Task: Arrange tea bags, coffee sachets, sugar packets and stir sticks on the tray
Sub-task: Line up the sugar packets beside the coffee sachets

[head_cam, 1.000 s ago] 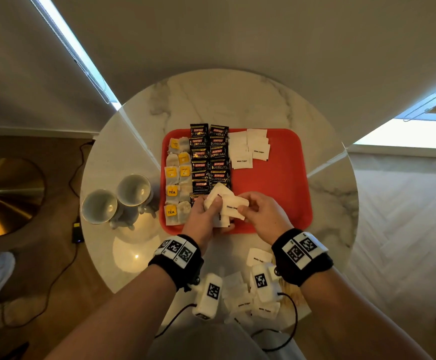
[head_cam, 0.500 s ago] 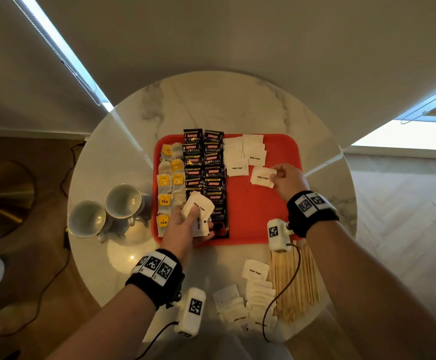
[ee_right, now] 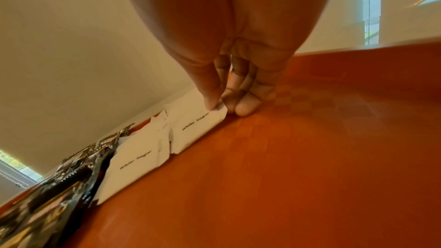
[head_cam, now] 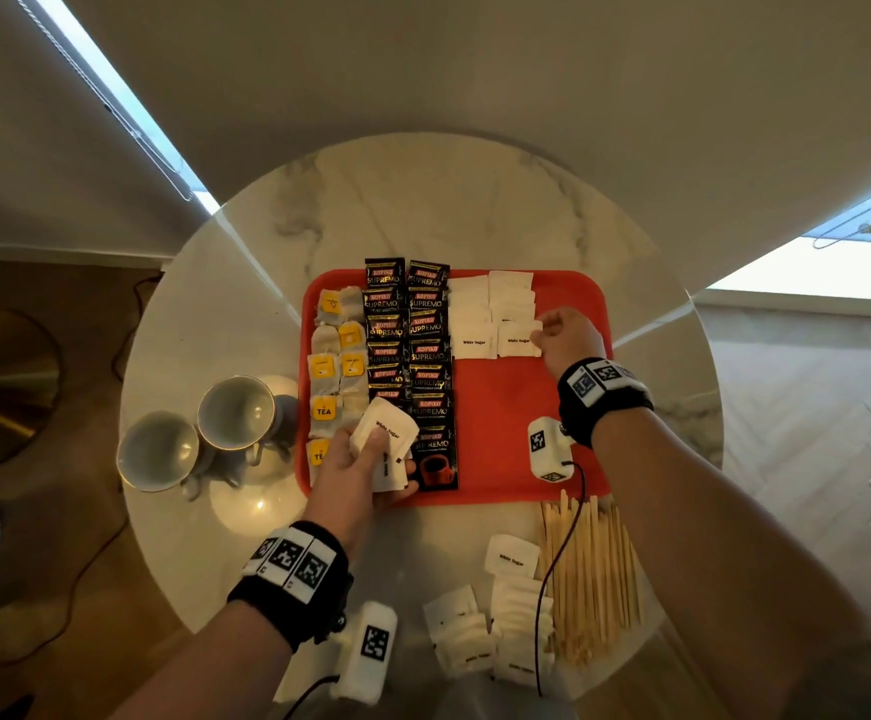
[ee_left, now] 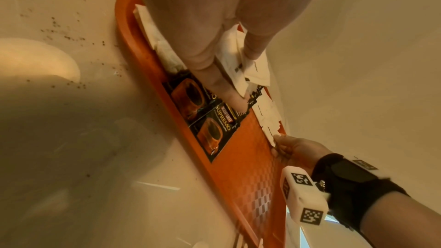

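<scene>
A red tray [head_cam: 516, 433] lies on a round marble table [head_cam: 423, 200]. On it are tea bags [head_cam: 337, 366] at the left, black coffee sachets [head_cam: 407, 345] in two columns, and white sugar packets [head_cam: 490, 314] further right. My left hand [head_cam: 355, 470] holds a small stack of sugar packets [head_cam: 386, 439] over the tray's near left part; the same stack [ee_left: 238, 59] shows in the left wrist view. My right hand [head_cam: 563, 335] pinches the right edge of one sugar packet [head_cam: 516, 341] lying on the tray, seen close as the packet [ee_right: 198, 127] under my thumb.
Two grey cups [head_cam: 199, 433] stand left of the tray. Near the table's front edge lie loose sugar packets [head_cam: 496, 615] and a bundle of wooden stir sticks [head_cam: 589, 574]. A cable [head_cam: 553, 563] runs across them. The tray's right half is bare.
My right hand took one packet from the stack held in both hands, carried it up and to the right, and has set it down at the end of the sugar rows. My left hand stayed.
</scene>
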